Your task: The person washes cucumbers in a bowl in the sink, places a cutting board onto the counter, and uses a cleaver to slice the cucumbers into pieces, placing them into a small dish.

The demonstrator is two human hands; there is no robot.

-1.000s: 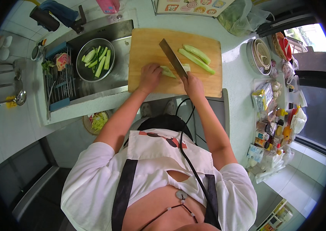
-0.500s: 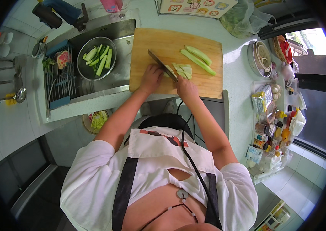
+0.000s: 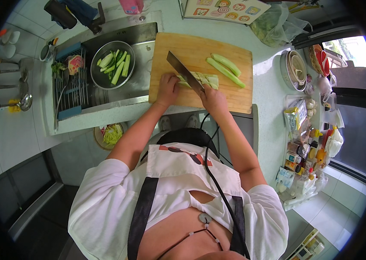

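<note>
In my right hand (image 3: 214,100) is the handle of a kitchen knife (image 3: 182,69), its broad blade slanting up and left across the cutting board (image 3: 235,100). The blade crosses a row of pale green cucumber-like pieces (image 3: 209,79), part cut, with some showing on both sides of it. My left hand (image 3: 168,89) is closed, fingers curled on the left end of that row, close to the blade; its fingertips are partly hidden. Two longer green strips (image 3: 226,73) lie apart at the board's right side.
Left of the board, a metal bowl (image 3: 94,78) of green strips stands in the sink (image 3: 144,60), beside a blue-edged dish rack (image 3: 68,113). Seasoning bottles and packets (image 3: 297,154) crowd the right counter, below stacked baskets (image 3: 294,71). A basin of scraps (image 3: 112,134) sits below the counter.
The knife has shifted slightly along the row, and more cut pieces show beside the blade. My left hand stays at the row's left end. The whole view has shifted a little.
</note>
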